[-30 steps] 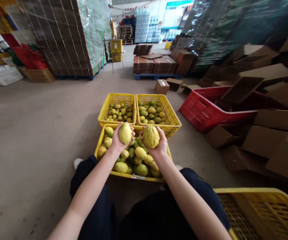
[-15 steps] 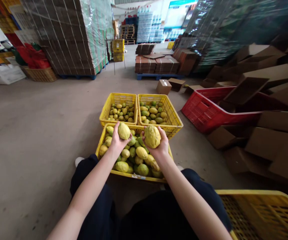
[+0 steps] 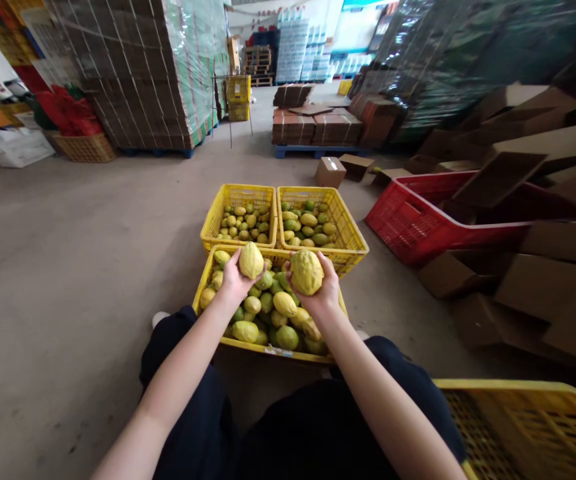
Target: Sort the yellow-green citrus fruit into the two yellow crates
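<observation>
My left hand (image 3: 237, 279) is closed around a pale yellow lemon (image 3: 251, 261), its fingers under and beside the fruit. A larger, bumpy yellow lemon (image 3: 307, 273) rests in my right hand (image 3: 327, 290), with the fingers curled around its sides. Both hands are above the near yellow crate (image 3: 278, 351), which is filled with yellow and green lemons (image 3: 285, 304). Behind it stand two more yellow crates side by side, the left crate (image 3: 213, 223) with smaller lemons and the right crate (image 3: 351, 227) with larger ones. My forearms cover part of the near crate.
To the right is a red crate (image 3: 408, 220) with cardboard in it, among piled cardboard boxes (image 3: 553, 260). Another yellow crate (image 3: 523, 385) stands by my right leg. Ahead, flattened cartons lie on a blue pallet (image 3: 313, 152). A wrapped stack (image 3: 133, 80) rises at the left.
The lemon in my left hand has turned slightly and moved a little to the right. My right hand keeps hold of its lemon. The view has shifted slightly.
</observation>
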Tool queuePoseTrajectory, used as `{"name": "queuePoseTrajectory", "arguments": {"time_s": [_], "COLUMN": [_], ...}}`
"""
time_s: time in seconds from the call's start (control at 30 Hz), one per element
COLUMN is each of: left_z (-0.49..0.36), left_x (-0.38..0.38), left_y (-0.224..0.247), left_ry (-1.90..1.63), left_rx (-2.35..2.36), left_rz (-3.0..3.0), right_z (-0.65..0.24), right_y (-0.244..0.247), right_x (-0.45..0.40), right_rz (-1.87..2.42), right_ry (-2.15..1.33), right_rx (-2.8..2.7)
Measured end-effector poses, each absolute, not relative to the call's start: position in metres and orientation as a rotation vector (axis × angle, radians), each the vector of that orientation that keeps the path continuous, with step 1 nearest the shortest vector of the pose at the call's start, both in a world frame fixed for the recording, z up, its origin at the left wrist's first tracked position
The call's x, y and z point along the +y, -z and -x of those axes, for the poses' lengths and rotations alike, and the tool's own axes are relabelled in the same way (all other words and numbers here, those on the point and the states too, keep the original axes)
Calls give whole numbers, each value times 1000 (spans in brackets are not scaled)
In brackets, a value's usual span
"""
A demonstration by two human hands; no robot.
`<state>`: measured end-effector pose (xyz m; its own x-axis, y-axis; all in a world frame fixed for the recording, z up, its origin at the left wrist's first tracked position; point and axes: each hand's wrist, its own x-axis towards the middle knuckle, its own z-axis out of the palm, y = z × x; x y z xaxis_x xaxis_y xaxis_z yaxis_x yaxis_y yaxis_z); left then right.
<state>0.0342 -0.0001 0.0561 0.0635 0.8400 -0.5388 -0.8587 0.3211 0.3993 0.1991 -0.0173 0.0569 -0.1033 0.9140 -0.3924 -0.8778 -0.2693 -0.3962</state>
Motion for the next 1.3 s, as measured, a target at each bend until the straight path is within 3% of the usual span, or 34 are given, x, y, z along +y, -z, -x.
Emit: {"name": "queuePoseTrajectory", "arguments": {"time_s": [0.77, 1.3], "left_z": [-31, -28], "left_x": [-8, -4], "left_y": [-65, -57], "left_ry": [-1225, -1384], "left_rx": [640, 579], "left_rz": [-74, 78], "right_z": [-193, -196], "right_y": [-64, -51], "right_x": [-19, -15], "right_rz": [761, 707], "right_ry": [-1687, -1737], "right_rx": [-14, -26]}}
